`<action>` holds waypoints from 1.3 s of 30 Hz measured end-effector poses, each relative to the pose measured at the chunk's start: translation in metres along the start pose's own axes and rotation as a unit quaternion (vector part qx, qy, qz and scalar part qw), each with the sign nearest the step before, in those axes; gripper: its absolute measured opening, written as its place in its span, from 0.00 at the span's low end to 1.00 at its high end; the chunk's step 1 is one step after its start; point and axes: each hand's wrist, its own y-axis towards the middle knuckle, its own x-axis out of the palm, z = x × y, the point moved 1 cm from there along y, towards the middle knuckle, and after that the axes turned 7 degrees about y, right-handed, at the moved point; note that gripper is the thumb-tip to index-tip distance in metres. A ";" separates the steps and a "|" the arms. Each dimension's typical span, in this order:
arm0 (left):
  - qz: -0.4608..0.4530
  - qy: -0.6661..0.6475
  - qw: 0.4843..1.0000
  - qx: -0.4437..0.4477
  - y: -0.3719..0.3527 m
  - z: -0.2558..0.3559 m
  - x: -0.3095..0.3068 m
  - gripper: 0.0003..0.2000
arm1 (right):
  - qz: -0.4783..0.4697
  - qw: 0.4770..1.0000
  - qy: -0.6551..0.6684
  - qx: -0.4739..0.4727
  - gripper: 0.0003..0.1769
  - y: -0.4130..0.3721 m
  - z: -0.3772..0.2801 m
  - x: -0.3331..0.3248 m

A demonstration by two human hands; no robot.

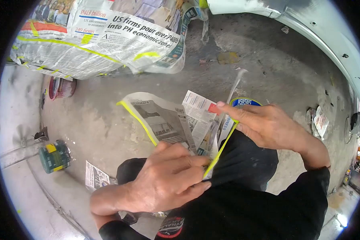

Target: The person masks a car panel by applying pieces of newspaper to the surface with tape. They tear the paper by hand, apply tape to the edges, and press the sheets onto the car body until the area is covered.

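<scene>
In front of my body is a sheet of newspaper [160, 116] with a strip of yellow tape [138, 122] along its edges. My left hand [170, 176] is closed on the near part of the sheet, by the taped edge, its fingers curled. Higher up on the right, my right hand [264, 125] pinches the taped edge between thumb and extended index finger. Between the hands the paper folds into a V shape. A blue and white round item [246, 101] with a yellow rim shows partly behind my right hand.
A large form covered in newspaper and yellow tape [96, 52] stands at the upper left. A red bucket [63, 88], a green container [54, 157] and a newspaper piece [96, 176] are on the left. A pale curved panel [328, 44] arches across the upper right.
</scene>
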 end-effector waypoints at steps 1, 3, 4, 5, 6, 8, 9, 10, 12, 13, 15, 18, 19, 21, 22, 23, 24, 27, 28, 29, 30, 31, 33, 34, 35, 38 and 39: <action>0.005 0.001 1.000 0.007 0.002 0.000 0.001 0.14 | 0.013 1.000 -0.004 -0.006 0.35 0.000 0.000 0.000; 0.014 0.001 1.000 0.021 0.006 0.002 0.004 0.15 | 0.006 1.000 0.005 -0.010 0.33 0.001 0.000 -0.004; 0.016 -0.001 0.999 0.028 0.007 0.002 0.006 0.15 | 0.003 1.000 0.010 -0.012 0.32 0.000 0.000 -0.005; 0.018 -0.002 0.999 0.035 0.007 0.002 0.007 0.15 | 0.002 1.000 0.006 -0.014 0.32 -0.001 0.001 -0.006; 0.021 -0.003 0.999 0.040 0.007 0.002 0.008 0.15 | 0.000 1.000 0.003 -0.017 0.31 -0.001 0.001 -0.006; 0.026 -0.007 0.997 0.067 0.007 0.001 0.011 0.13 | -0.022 1.000 0.011 -0.002 0.31 -0.002 0.001 -0.007; 0.033 -0.002 0.996 0.077 0.007 0.000 0.012 0.13 | -0.042 0.999 0.020 0.012 0.31 -0.005 -0.001 -0.008; 0.030 -0.002 0.996 0.086 0.006 0.001 0.012 0.11 | -0.058 0.998 0.019 0.011 0.31 -0.002 -0.002 -0.011; 0.048 0.014 0.991 0.128 0.005 -0.001 0.014 0.09 | -0.025 0.999 0.022 -0.017 0.28 -0.002 -0.005 -0.010; 0.058 0.012 0.989 0.138 0.003 0.000 0.012 0.08 | 0.006 0.999 0.028 -0.029 0.26 -0.003 -0.004 -0.007; 0.047 -0.053 0.989 0.127 0.002 0.000 0.014 0.08 | -0.016 0.998 0.057 0.009 0.20 0.001 -0.014 -0.014; 0.054 -0.051 0.987 0.141 -0.001 -0.002 0.017 0.06 | -0.009 0.996 0.084 0.017 0.16 0.004 -0.019 -0.014; -0.003 -0.046 0.991 0.122 -0.001 0.000 0.007 0.09 | -0.010 0.996 0.086 0.025 0.15 0.004 -0.022 -0.014; -0.061 -0.054 0.991 0.102 -0.002 0.001 -0.008 0.16 | 0.016 0.995 0.092 0.014 0.12 0.009 -0.023 -0.008; -0.061 -0.060 0.991 0.104 -0.004 0.001 -0.010 0.17 | 0.022 0.996 0.081 0.015 0.11 0.011 -0.026 -0.006; 0.000 -0.070 0.989 0.132 -0.009 -0.003 -0.001 0.13 | 0.028 0.997 0.070 0.017 0.10 0.012 -0.027 -0.005; 0.061 -0.081 0.982 0.159 -0.013 -0.005 0.005 0.09 | 0.040 0.998 0.052 0.011 0.10 0.012 -0.027 -0.003; 0.120 -0.053 0.983 0.130 -0.025 -0.010 0.007 0.05 | 0.088 0.996 -0.029 -0.004 0.12 0.014 -0.030 0.001; 0.139 -0.020 0.985 0.101 -0.030 -0.012 0.007 0.05 | 0.115 0.991 -0.074 -0.009 0.13 0.015 -0.033 0.002; 0.157 0.013 0.985 0.072 -0.035 -0.015 0.005 0.06 | 0.142 0.983 -0.120 -0.013 0.14 0.016 -0.036 0.002; 0.175 0.046 0.983 0.042 -0.039 -0.017 0.004 0.06 | 0.156 0.974 -0.165 -0.009 0.15 0.017 -0.037 -0.001; 0.182 0.078 0.980 0.008 -0.043 -0.023 0.001 0.06 | 0.170 0.963 -0.209 -0.005 0.15 0.018 -0.035 -0.005; 0.192 0.140 0.969 -0.061 -0.048 -0.039 -0.004 0.07 | 0.182 0.942 -0.281 -0.011 0.16 0.020 -0.038 -0.007; 0.232 0.127 0.963 -0.051 -0.049 -0.048 -0.004 0.08 | 0.180 0.934 -0.309 -0.021 0.16 0.021 -0.040 -0.007; 0.251 0.138 0.957 -0.048 -0.050 -0.052 -0.005 0.08 | 0.179 0.924 -0.337 -0.030 0.17 0.023 -0.042 -0.005; 0.287 0.179 0.939 -0.053 -0.055 -0.061 -0.006 0.11 | 0.178 0.922 -0.342 -0.023 0.16 0.031 -0.045 -0.006; 0.283 0.197 0.937 -0.056 -0.057 -0.065 -0.010 0.12 | 0.170 0.923 -0.344 -0.025 0.16 0.033 -0.051 -0.009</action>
